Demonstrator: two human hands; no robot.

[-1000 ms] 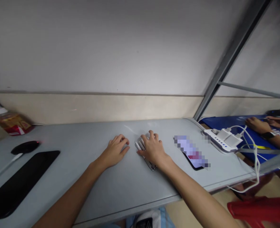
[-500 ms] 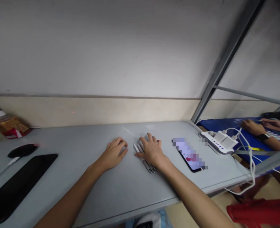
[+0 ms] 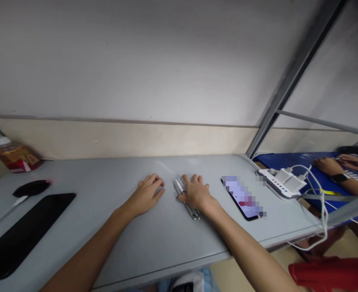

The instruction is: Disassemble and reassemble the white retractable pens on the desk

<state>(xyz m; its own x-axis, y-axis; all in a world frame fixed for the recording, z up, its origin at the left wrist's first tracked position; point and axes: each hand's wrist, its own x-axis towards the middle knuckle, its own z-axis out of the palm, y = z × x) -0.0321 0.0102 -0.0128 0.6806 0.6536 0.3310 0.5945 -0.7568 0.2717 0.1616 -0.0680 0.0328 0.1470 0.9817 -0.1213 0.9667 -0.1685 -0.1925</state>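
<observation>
Several slim clear-and-silver pens [image 3: 192,212] lie bunched together on the grey desk [image 3: 154,243]. My right hand [image 3: 196,194] covers their middle, with the thumb along the near left side and the fingers bent over the far side, so part of the bunch is hidden. The clear ends of the pens show left of the fingers and their silver tips point toward me. To the left, my left hand [image 3: 148,194] rests on the desk, holding nothing. Its fingers are loosely bent and its thumb is apart from them. A gap separates it from the pens.
Right of the pens lie a lit phone [image 3: 242,198] and a white power strip [image 3: 277,184] with plugs and cables. At left are a black mat [image 3: 26,235], a black mouse [image 3: 31,188] and a bottle [image 3: 16,156]. Another person's hand [image 3: 329,166] is beyond the metal frame.
My right hand's fingers have drawn in closer around the pens, and the bunch has turned slightly beneath them. My left hand stays almost still. The view has shifted slightly.
</observation>
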